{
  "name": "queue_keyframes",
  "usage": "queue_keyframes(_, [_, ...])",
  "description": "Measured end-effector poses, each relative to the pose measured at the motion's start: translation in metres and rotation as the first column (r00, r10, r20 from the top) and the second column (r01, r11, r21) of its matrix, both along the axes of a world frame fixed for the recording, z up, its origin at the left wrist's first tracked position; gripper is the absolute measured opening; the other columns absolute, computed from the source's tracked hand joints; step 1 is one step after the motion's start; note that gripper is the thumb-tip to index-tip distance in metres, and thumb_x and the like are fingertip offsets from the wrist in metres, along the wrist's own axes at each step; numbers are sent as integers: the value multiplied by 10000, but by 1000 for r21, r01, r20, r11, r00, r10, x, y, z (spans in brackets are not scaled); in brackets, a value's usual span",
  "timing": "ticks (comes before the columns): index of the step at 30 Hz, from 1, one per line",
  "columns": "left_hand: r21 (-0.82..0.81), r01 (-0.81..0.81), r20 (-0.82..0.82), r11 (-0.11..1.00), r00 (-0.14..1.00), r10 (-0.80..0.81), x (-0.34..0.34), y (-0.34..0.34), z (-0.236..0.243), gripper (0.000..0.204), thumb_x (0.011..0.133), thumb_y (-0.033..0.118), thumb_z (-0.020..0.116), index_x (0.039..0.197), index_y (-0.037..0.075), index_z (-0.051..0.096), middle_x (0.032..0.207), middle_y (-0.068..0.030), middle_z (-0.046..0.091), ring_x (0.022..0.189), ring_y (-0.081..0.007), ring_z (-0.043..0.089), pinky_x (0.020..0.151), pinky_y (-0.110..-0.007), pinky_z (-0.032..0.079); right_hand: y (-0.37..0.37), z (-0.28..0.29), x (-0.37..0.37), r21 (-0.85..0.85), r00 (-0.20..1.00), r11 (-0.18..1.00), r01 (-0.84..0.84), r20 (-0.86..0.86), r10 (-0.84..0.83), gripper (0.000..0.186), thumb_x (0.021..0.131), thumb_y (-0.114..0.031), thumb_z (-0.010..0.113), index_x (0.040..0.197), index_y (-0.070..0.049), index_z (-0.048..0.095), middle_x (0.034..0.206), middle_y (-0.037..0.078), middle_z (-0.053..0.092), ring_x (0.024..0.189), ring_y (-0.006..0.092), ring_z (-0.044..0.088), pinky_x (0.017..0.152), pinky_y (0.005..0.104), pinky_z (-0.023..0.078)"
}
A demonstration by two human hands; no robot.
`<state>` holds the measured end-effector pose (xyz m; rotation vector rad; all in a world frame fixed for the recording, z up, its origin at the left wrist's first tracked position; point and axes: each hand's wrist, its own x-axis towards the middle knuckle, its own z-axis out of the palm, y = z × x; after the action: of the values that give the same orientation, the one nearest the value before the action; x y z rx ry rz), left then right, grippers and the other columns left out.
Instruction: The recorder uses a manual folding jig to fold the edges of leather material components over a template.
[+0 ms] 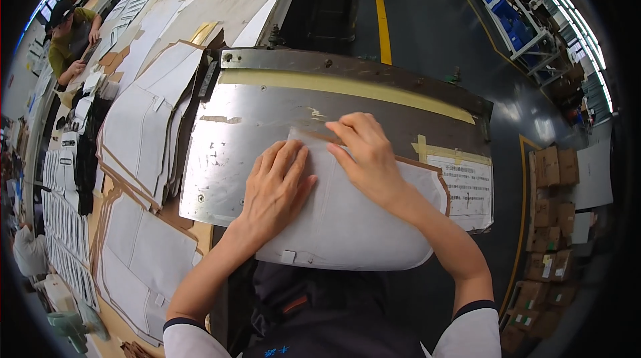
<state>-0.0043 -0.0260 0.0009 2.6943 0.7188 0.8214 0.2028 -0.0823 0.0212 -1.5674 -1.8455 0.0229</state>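
A pale grey fabric panel [354, 218] with a brown edge lies on a shiny metal plate [227, 158]. My left hand [277, 188] presses flat on the panel's left part, fingers spread. Just to its right, my right hand [364, 154] rests on the panel's upper edge, with the fingertips bent down onto the cloth near a folded corner. Neither hand lifts the panel; both hold it against the plate.
Stacks of similar grey cut panels [143, 131] lie on the long table to the left, more [143, 258] lower down. A person in an olive top [67, 41] works at the far left. Cardboard boxes [551, 224] stand on the floor at right. A printed paper sheet [471, 188] is taped on the plate's right.
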Motion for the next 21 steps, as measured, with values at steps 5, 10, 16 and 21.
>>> queue_keyframes(5, [36,-52,-83,998,995,55,-9,4,2,546,921,237,734,1363,-52,593,1460,-179,554,1339,-379,513,1109,-492,426,24,-29,-14,-4,998,1000,-29,48,30,289,862,-29,730,1144,19,694,1076,113,603,990,299,581,889,419,481])
queue_keyframes(10, [-1,-56,-116,998,992,56,-9,8,-1,567,941,278,710,1385,-50,581,1492,-186,537,1382,-382,476,1170,-525,344,23,-34,-19,59,980,998,-39,197,26,341,859,-6,669,1197,44,683,1105,117,598,1002,289,576,863,411,484])
queue_keyframes(16, [-16,-54,-150,998,987,51,-9,9,-1,593,945,287,710,1416,-39,561,1494,-181,543,1403,-387,459,1200,-552,294,19,-22,-24,32,930,997,-77,362,60,445,841,-70,653,1256,92,638,1186,155,594,1071,294,579,915,414,493])
queue_keyframes(21, [7,-55,-152,998,987,55,-8,10,-1,589,929,298,710,1386,-54,591,1468,-196,555,1381,-385,482,1194,-569,299,23,-20,-29,16,907,997,-77,416,63,493,824,-78,665,1277,113,627,1217,169,580,1100,294,569,929,409,496])
